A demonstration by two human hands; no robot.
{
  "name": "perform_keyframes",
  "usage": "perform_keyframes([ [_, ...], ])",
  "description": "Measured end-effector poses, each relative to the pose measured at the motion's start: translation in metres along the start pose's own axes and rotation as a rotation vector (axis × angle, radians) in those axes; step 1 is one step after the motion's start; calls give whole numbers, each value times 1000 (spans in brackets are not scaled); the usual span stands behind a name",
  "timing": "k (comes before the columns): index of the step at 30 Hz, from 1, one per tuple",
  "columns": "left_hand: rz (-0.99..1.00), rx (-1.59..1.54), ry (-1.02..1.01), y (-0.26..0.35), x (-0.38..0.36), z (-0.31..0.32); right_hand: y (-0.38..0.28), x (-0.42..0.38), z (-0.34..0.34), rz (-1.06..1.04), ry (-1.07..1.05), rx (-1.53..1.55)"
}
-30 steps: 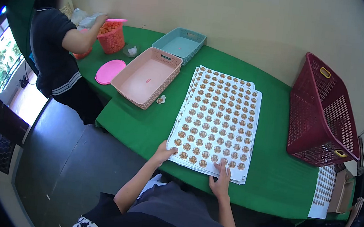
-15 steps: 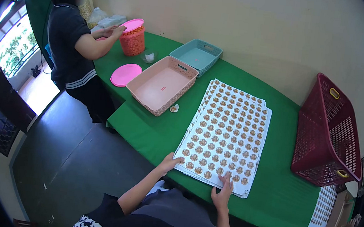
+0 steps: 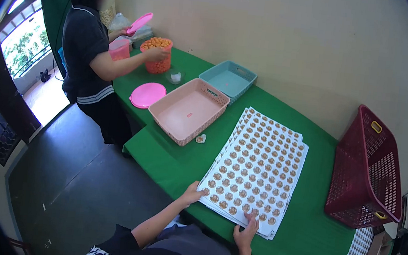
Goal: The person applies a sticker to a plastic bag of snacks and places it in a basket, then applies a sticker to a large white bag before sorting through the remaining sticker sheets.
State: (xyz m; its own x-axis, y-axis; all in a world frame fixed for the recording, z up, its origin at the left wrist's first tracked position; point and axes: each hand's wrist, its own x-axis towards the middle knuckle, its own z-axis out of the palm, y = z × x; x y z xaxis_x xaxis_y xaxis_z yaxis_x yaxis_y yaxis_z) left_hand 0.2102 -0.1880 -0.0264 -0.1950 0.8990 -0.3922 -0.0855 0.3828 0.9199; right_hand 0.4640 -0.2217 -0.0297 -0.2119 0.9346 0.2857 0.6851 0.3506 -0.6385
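Note:
A stack of white sheets (image 3: 259, 170) printed with rows of round brown labels lies on the green-covered table. My left hand (image 3: 191, 195) grips the stack's near left corner, thumb on top and fingers at the edge. At the near edge, my right hand (image 3: 247, 228) rests with its fingers apart on the printed sheets and its thumb by the border. A small crumpled scrap (image 3: 201, 138) lies left of the stack, beside the pink basket (image 3: 189, 111).
Behind the pink basket is a teal basket (image 3: 228, 78). A maroon crate (image 3: 366, 169) stands right. At the left, a co-worker (image 3: 86, 40) holds a pink lid (image 3: 140, 23) and reaches into a tub of orange balls (image 3: 157, 59). Another lid (image 3: 147, 95) lies nearby.
The co-worker has lifted the pink lid off the tub and put a hand to the orange balls. The view has shifted slightly; my hands keep their places at the sheets.

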Motion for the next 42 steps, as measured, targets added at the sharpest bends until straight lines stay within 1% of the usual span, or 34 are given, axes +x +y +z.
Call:
perform_keyframes([
  [2, 13, -16, -8, 4, 6, -4, -6, 4, 6, 37, 6, -15],
  [4, 19, -3, -24, 14, 15, -11, -11, 8, 15, 29, 17, -8],
  [8, 80, -51, -46, 10, 46, -30, -28, 21, 40, 62, 22, -55],
  [10, 97, -25, -93, 13, 57, -37, -32, 29, 52, 20, 49, -183],
  [12, 74, 15, -126, 19, 70, -46, -38, 40, 60, 43, 44, -194],
  [14, 41, 60, -158, 25, 79, -55, -47, 48, 63, 76, 31, -202],
  [16, 71, 147, -227, 24, 88, -59, -54, 51, 60, 120, 47, -176],
  [17, 119, 151, -267, 22, 90, -60, -57, 51, 52, 120, 34, -94],
  [18, 111, 148, -281, 23, 91, -62, -59, 49, 44, 134, 34, -104],
  [20, 74, 117, -440, 28, 89, -67, -55, 43, 25, 177, 151, 138],
  [22, 108, 146, -495, 25, 92, -72, -41, 40, 9, 343, 331, 78],
  [23, 148, 167, -536, 24, 95, -75, -28, 37, 6, 358, 351, 76],
  [25, 175, 171, -593, 25, 91, -82, -5, 30, 5, 662, 519, -147],
  [26, 201, 158, -626, 25, 89, -85, 2, 25, 5, 677, 538, -161],
  [28, 116, 366, -812, 29, 97, -98, -1, 22, 0, 640, 520, 26],
  [29, 133, 456, -836, 32, 102, -102, 5, 19, 0, 672, 519, 128],
  [30, 132, 465, -854, 46, 103, -98, 6, 18, -3, 686, 534, 126],
  [32, -18, 774, -552, 79, 103, -93, 6, 23, -5, 694, 482, 138],
  [33, 19, 669, -503, 75, 114, -89, 10, 26, -5, 673, 486, 136],
  [34, 18, 673, -510, 66, 131, -82, 11, 30, -6, 681, 490, 135],
  [36, 285, 558, -303, 56, 153, -66, 14, 40, -10, 631, 442, 91],
  [40, 309, 476, -223, 60, 172, -37, 31, 66, -13, 583, 384, 155],
  [42, 358, 453, -122, 59, 180, -25, 36, 80, -14, 565, 373, 193],
])
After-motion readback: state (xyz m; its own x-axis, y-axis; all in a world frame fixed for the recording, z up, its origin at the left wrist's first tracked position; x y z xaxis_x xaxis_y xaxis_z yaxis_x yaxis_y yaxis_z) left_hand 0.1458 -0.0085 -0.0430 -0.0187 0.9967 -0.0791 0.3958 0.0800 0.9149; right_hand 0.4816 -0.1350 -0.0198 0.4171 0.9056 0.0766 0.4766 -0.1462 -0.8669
